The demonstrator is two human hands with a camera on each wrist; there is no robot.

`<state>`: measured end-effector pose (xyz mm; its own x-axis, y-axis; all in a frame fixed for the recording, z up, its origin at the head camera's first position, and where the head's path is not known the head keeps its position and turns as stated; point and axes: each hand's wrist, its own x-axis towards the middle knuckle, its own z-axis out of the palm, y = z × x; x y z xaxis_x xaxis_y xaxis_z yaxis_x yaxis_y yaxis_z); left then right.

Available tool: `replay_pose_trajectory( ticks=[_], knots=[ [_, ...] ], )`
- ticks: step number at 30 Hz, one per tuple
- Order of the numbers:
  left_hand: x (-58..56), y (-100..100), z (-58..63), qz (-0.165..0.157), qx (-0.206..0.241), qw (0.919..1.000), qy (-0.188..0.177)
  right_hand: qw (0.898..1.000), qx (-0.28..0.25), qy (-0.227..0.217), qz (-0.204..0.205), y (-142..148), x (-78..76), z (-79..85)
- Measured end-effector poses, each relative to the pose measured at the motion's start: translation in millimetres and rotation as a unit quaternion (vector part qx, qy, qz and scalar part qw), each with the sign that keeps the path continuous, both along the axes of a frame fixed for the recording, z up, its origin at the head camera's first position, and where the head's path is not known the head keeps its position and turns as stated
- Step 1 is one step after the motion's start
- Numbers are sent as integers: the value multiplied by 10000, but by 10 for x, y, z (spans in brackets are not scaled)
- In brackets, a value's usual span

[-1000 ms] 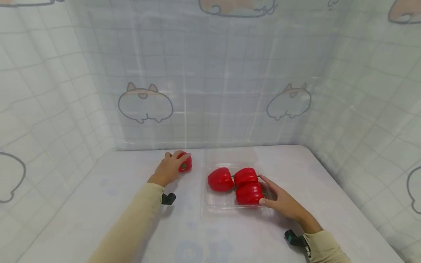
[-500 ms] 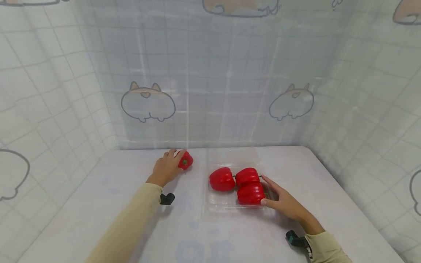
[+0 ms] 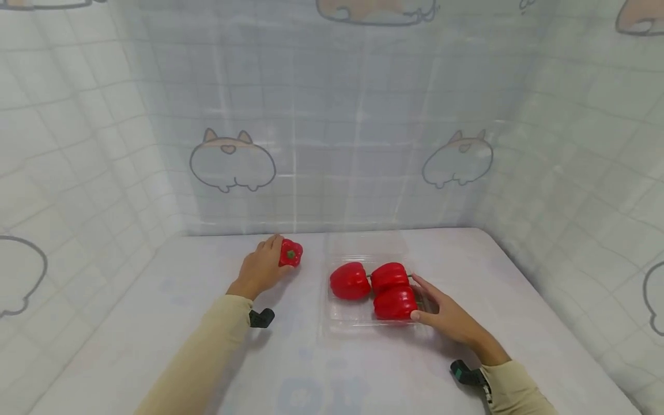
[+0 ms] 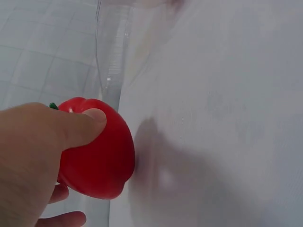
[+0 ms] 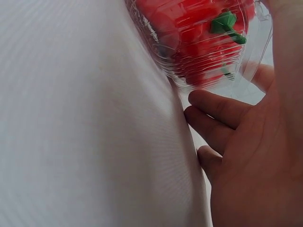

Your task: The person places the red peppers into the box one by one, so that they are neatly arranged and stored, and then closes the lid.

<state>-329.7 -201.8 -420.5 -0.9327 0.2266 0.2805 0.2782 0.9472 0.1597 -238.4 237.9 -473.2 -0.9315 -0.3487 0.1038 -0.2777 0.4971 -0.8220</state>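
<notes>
My left hand [image 3: 261, 267] grips a red bell pepper [image 3: 291, 253] near the table's back edge, its green stem facing me. In the left wrist view the thumb presses on the pepper [image 4: 102, 156], with other fingers partly hidden behind it. To the right, a clear plastic container [image 3: 344, 324] holds three red bell peppers, among them a left one [image 3: 350, 281], a back one [image 3: 389, 278] and a front one [image 3: 395, 303]. My right hand [image 3: 450, 317] rests at the container's right side with fingers extended. In the right wrist view its fingertips touch or nearly touch the ribbed wall [image 5: 189, 78].
A clear lid [image 3: 365, 243] stands open at the container's back. The white-covered table [image 3: 249, 369] is bounded by pale gridded curtains [image 3: 332, 144] at the back and sides. Dark wrist cameras [image 3: 261, 318] sit below each hand.
My left thumb has shifted from the top of the pepper to its near side, and the pepper has turned so its stem faces me more. The right hand and container hold still.
</notes>
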Motion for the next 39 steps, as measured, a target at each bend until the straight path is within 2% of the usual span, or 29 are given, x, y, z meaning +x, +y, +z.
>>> replay_pose_trajectory(
  ticks=[5, 16, 23, 26, 30, 39],
  knots=[
    [22, 14, -23, -4, 296, 9995, -77, 9999, -13, -112, -22, -6, -8, 6],
    [56, 58, -103, 24, 841, 9964, 56, 9999, -14, -94, -61, 13, -10, 28],
    [116, 84, -70, -37, 970, 9951, 177, 9999, -19, -171, 10, 20, -8, 30],
    [143, 106, -52, -130, 1087, 9937, 242, 9997, 0, -224, -82, 26, -7, 35],
    [188, 128, -51, -239, 1402, 9896, 216, 9998, 30, -203, -80, 27, -19, 47],
    [292, 197, -102, -307, 2173, 9752, -279, 9999, -4, -150, 6, 23, -1, 19]
  ],
)
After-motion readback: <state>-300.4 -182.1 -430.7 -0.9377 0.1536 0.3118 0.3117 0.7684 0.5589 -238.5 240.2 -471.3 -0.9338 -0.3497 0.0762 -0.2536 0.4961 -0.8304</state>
